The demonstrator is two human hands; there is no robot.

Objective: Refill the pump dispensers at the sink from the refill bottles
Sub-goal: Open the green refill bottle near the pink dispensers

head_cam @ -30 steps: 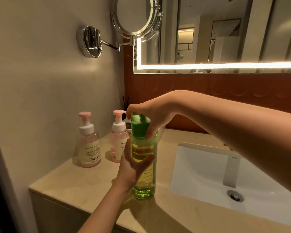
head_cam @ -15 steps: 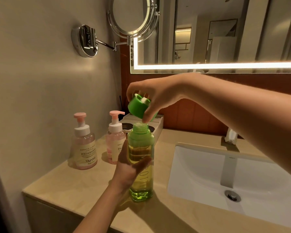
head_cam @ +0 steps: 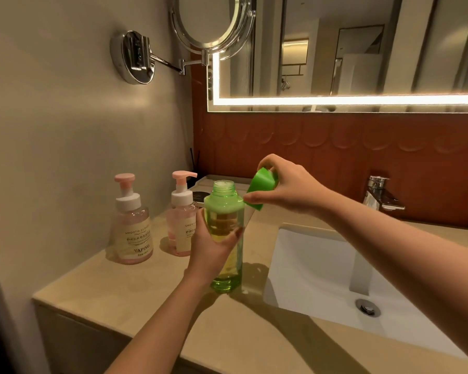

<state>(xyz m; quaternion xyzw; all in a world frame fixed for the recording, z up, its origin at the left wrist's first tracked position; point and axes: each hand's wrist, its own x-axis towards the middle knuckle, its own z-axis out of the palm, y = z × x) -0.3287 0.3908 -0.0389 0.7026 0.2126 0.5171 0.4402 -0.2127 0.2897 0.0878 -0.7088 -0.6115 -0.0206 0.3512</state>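
Bottle (head_cam: 224, 217), clear green and holding yellow-green liquid, stands upright on the counter (head_cam: 135, 287), just left of the sink (head_cam: 322, 265). Its neck is uncapped. The left hand (head_cam: 211, 252) grips its middle, fingers curled round the front. The right hand (head_cam: 289, 187) pinches the green cap (head_cam: 261, 184) between thumb and curled fingers, tilted, just right of the neck; whether it touches the bottle I cannot tell. 2 pink dispensers stand to the left by the wall, pumps on: the left dispenser (head_cam: 133, 225) stands clear, and the right dispenser (head_cam: 181, 220) is partly hidden by the left hand. A tray (head_cam: 208, 180) lies just beyond the bottle. The tap (head_cam: 381, 193) is at the sink's far edge, under a lit mirror (head_cam: 362, 49).
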